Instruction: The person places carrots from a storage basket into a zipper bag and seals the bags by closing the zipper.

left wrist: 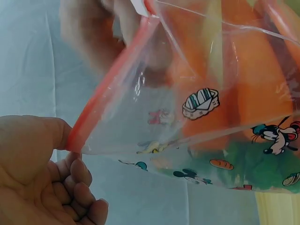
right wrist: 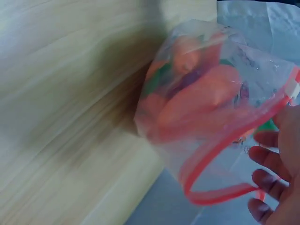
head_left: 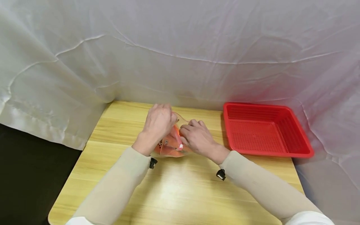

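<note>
A clear zip bag (head_left: 171,150) with a red zip edge and printed cartoon figures stands on the table, its mouth gaping in the right wrist view. Through the plastic show orange, carrot-like pieces (right wrist: 201,96) and some green and purple. My left hand (head_left: 158,120) pinches one end of the red edge between thumb and index finger, the other fingers loosely curled. At the opposite end, beside the white slider (right wrist: 292,87), my right hand (head_left: 198,137) grips the edge with curled fingers; its thumb is hidden in the right wrist view.
A red perforated plastic basket (head_left: 270,154) sits on the right of the wooden table (head_left: 174,193). Pale grey cloth (head_left: 180,40) hangs behind and at the sides. Past the table's left edge is a dark area (head_left: 25,175).
</note>
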### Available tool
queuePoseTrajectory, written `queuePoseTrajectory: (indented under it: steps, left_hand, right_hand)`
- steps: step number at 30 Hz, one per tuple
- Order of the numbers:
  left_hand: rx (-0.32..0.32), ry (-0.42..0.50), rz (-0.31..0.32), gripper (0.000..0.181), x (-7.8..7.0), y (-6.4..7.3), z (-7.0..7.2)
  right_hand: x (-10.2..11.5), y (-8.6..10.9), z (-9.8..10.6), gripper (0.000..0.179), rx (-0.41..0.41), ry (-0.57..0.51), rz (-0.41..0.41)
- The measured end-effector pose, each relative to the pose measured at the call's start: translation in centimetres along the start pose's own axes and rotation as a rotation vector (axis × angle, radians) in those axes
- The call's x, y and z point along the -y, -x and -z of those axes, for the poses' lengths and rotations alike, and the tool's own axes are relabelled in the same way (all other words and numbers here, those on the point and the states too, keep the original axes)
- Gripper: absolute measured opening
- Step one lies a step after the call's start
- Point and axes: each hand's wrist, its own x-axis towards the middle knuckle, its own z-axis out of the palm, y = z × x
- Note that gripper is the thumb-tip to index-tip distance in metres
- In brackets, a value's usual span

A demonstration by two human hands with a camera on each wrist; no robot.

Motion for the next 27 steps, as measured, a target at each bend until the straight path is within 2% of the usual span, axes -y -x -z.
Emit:
queuePoseTrajectory:
  steps: [2,4,6,8,11,14,16,19,21,24,27]
  left_hand:
    - [0.012,0.009,0.017,0.016,0.1,0.0,0.1]
    - [0.017,0.018,0.028,0.016,0.3,-0.1,0.2]
    - [0.011,0.026,0.034,0.016,0.4,-0.1,0.3]
    - [0.003,0.032,0.037,0.016,0.5,-0.1,0.4]
    - [-0.011,0.035,0.040,0.016,0.7,-0.2,0.5]
    - [-0.027,0.028,0.036,0.016,0.8,-0.3,0.4]
    - [-0.035,0.018,0.029,0.017,0.9,-0.4,0.4]
    - [-0.032,0.019,0.040,0.019,1.0,-0.4,0.7]
    - [-0.020,0.036,0.067,0.023,1.0,-0.2,1.1]
    - [0.024,0.081,0.129,0.025,0.5,0.4,1.9]
    - [0.098,0.126,0.181,0.023,-0.3,1.3,2.3]
  right_hand:
    - [-0.4,0.9,0.5,0.021,-0.006,-0.038,0.006]
    - [-0.9,2.2,0.9,0.021,-0.051,-0.059,-0.049]
    - [-1.4,3.6,1.2,0.022,-0.095,-0.084,-0.175]
    - [-1.8,5.0,1.3,0.025,-0.088,-0.116,-0.341]
    - [-2.0,6.4,1.0,0.031,0.034,-0.214,-0.579]
    - [-1.9,6.6,0.6,0.027,0.169,-0.383,-0.692]
    - [-1.9,6.2,0.5,0.022,0.214,-0.500,-0.705]
    - [-1.9,4.6,1.3,0.016,0.193,-0.624,-0.701]
    - [-1.9,3.2,2.5,0.014,0.123,-0.633,-0.684]
    - [-1.8,0.9,4.6,0.012,0.004,-0.592,-0.632]
    - [-1.4,-1.0,6.4,0.009,-0.052,-0.518,-0.515]
